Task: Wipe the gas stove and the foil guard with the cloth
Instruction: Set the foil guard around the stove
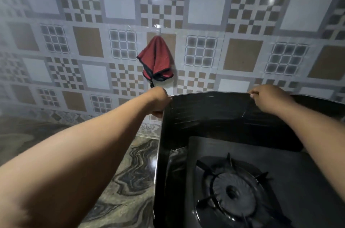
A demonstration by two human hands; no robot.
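Observation:
A dark foil guard (207,113) stands folded around the back and left side of the black gas stove (291,175). The stove's burner (233,193) with its pan support sits at the lower right. My left hand (158,101) grips the guard's top left corner. My right hand (268,99) pinches the guard's top edge further right. A red cloth (155,59) with a dark border hangs from a hook on the tiled wall, above and between my hands. Neither hand touches the cloth.
A patterned tile wall (205,3) rises right behind the guard. The marbled stone counter (119,181) stretches left of the stove, under my left forearm.

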